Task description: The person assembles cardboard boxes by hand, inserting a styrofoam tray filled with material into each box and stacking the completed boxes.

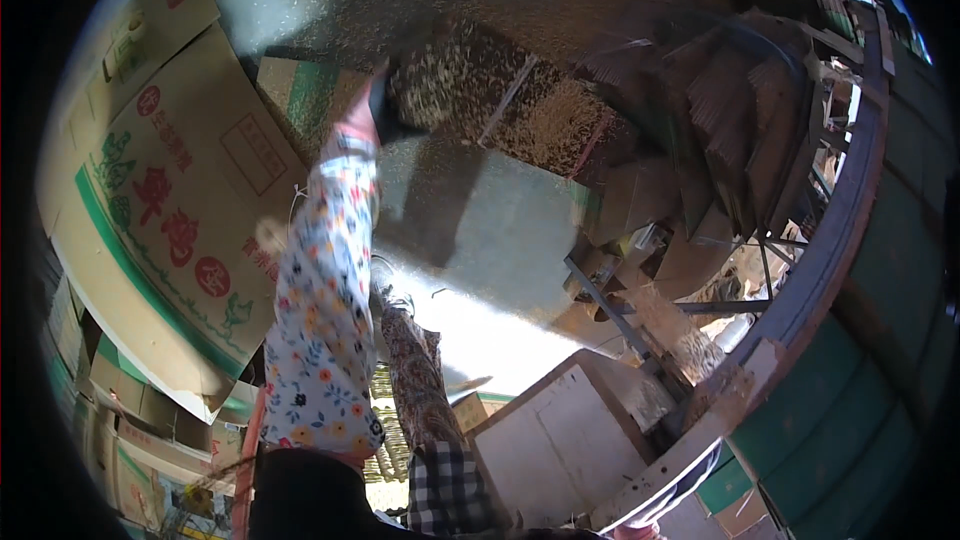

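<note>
My left arm, in a white floral sleeve, reaches forward past the carton. At its end my left hand (393, 105) is dark, as if gloved, and blurred against the shadow; its fingers and anything in them cannot be made out. Just right of it, a blurred spread of pale chaff or husks (455, 80) shows over a dark surface. More chaff lies on a brown open carton (550, 120). At the lower edge, a small pinkish patch, apparently my right hand (635, 532), shows beside a pale sleeve; its fingers are hidden.
A large printed carton (190, 200) with a green stripe stands at left. Flattened cardboard (730, 120) is stacked at right, beside a curved-looking rail (850, 210). A white-topped box (560, 430) sits in front. My shoe (385, 280) is on the grey floor (490, 230); green-and-brown boxes (820, 410) line the right.
</note>
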Demonstrator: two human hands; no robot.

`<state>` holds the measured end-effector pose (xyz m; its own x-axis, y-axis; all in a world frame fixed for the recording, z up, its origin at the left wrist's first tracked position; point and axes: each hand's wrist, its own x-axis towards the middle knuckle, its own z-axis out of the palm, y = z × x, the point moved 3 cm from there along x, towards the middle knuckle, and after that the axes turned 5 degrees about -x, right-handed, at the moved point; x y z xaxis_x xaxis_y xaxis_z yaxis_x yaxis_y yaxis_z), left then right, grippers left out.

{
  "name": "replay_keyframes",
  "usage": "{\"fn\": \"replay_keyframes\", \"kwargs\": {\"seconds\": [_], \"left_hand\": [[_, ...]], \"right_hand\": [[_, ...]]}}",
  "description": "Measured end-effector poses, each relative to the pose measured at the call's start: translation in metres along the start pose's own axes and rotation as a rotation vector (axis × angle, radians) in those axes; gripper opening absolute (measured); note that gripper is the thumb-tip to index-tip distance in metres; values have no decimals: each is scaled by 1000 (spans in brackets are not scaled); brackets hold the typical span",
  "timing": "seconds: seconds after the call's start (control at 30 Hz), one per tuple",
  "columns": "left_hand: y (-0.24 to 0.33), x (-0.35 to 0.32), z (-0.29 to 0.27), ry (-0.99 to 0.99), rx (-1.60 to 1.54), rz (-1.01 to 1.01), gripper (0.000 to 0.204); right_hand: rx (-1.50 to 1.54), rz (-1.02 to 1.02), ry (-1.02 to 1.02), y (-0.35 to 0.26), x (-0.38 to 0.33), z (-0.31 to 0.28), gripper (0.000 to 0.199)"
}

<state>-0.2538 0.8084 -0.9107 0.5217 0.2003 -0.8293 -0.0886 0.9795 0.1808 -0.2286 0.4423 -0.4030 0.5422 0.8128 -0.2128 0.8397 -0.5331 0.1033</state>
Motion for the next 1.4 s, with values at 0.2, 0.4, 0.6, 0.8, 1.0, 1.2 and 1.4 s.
{"fn": "replay_keyframes", "kwargs": {"seconds": [0.2,0.4,0.6,0.8,1.0,1.2,1.4], "left_hand": [[-145,-113,-28,124,-129,28,65],[-111,-234,18,276,42,400,66],[-56,-328,-46,301,934,682,80],[-93,-341,-107,245,1210,680,83],[-137,-341,-108,868,176,674,100],[-178,-299,-110,616,-395,607,65],[-206,-300,-142,722,-363,657,65]], "right_hand": [[40,14,33,-7,-3,-1,53],[5,57,42,-11,-10,-3,53],[26,65,63,-12,-7,-9,53],[285,230,219,-22,46,-29,55],[887,-56,-257,-136,227,7,58],[704,-368,-530,-182,310,225,73],[544,-292,-687,-204,342,251,62]]}}
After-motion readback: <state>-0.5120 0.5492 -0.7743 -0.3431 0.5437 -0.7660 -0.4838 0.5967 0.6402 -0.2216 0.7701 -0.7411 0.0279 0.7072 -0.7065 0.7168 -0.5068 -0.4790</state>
